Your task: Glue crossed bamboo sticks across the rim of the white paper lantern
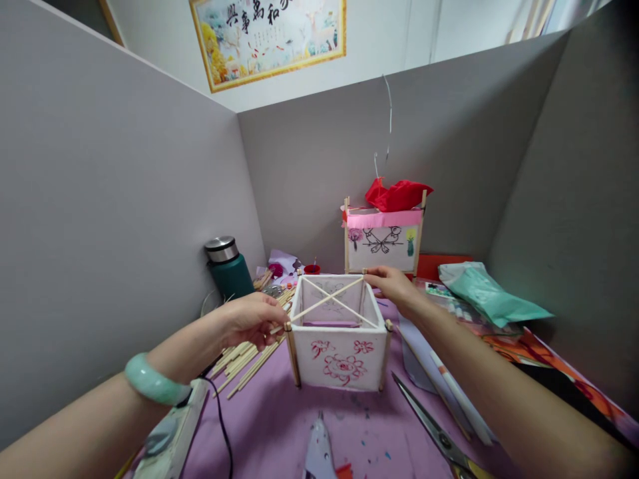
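A small box lantern of white paper with red flower drawings stands on the purple table cover. Thin wooden sticks cross its open top. My left hand pinches the near-left end of one crossing stick at the lantern's front left corner. My right hand pinches that stick's far end at the back right corner. A green bangle sits on my left wrist.
A finished lantern with pink trim and red paper stands behind. A dark green flask stands at the left by a pile of sticks. Scissors lie at the right front, a glue gun in front, and green paper at the right.
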The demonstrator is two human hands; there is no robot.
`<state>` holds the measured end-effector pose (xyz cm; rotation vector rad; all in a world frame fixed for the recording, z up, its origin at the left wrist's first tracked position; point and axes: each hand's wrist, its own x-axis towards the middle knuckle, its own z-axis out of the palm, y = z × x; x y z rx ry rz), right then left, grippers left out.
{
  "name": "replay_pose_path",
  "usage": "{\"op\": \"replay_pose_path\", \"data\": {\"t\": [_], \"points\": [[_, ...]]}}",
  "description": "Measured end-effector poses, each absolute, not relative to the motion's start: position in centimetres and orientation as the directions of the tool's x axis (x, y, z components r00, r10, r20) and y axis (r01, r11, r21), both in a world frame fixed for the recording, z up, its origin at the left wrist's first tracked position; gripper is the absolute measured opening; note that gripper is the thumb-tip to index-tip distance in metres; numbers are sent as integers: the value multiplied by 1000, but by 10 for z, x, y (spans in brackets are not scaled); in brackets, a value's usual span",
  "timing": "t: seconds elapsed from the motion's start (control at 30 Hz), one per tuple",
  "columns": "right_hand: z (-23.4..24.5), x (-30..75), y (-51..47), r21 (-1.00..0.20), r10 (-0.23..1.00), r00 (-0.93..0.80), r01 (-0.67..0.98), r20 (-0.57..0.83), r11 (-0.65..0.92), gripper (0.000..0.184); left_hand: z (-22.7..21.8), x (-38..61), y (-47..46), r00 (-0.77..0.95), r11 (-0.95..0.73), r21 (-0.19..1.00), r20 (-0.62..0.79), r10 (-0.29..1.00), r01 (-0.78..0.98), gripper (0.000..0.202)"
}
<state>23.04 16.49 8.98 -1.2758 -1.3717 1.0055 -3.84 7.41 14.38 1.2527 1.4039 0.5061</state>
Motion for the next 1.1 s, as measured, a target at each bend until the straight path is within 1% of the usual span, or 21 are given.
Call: {"op": "replay_pose_path", "data": {"t": [0.2,0.3,0.4,0.47,0.57,0.6,0.67,0.7,0.73,0.77,0.8,0.83,0.87,0.9,0.97,1.03,1.1], "points": [[91,230,164,-972,993,23,209,118,111,19,142,-35,76,181,360,842,-459,870,402,12],[90,229,164,-966,992,23,233,125,116,20,141,-34,77,165,335,855,-425,890,395,12],[89,230,166,-954,989,29,269,148,135,24,145,-37,76,140,288,878,-364,921,383,17],[89,235,167,-934,979,77,320,191,157,29,152,-41,72,106,255,892,-314,943,373,17],[97,243,160,-878,930,189,431,315,210,35,164,-48,60,56,178,913,-213,976,367,14],[102,243,152,-846,899,208,468,385,254,35,167,-50,54,41,147,918,-174,984,368,14],[115,237,126,-731,794,179,544,581,412,30,173,-49,39,12,93,922,-105,994,376,11],[123,231,109,-557,641,103,609,761,565,25,175,-47,31,-3,68,922,-72,997,382,10],[131,222,90,-365,479,-2,644,878,672,23,176,-44,22,-15,47,919,-44,999,392,9],[138,212,70,-206,361,-110,653,926,729,22,176,-40,13,-20,31,913,-25,999,407,9],[144,200,50,-75,277,-225,636,934,768,21,176,-35,5,-18,20,906,-14,1000,422,10],[148,189,32,2,252,-325,616,911,788,19,175,-30,-3,-10,13,900,-10,1000,436,10],[151,178,16,53,239,-404,591,883,805,18,173,-26,-11,2,-1,895,0,1000,445,11],[151,169,4,70,243,-467,558,850,827,16,171,-22,-18,14,-25,891,21,1000,454,11],[147,156,-13,50,281,-530,527,800,849,16,165,-17,-31,44,-106,880,96,994,464,11],[139,152,-23,-9,341,-536,527,773,850,19,158,-14,-41,74,-202,840,191,979,504,11],[132,152,-31,-80,402,-516,536,757,840,19,150,-13,-50,108,-289,760,281,954,582,10]]}}
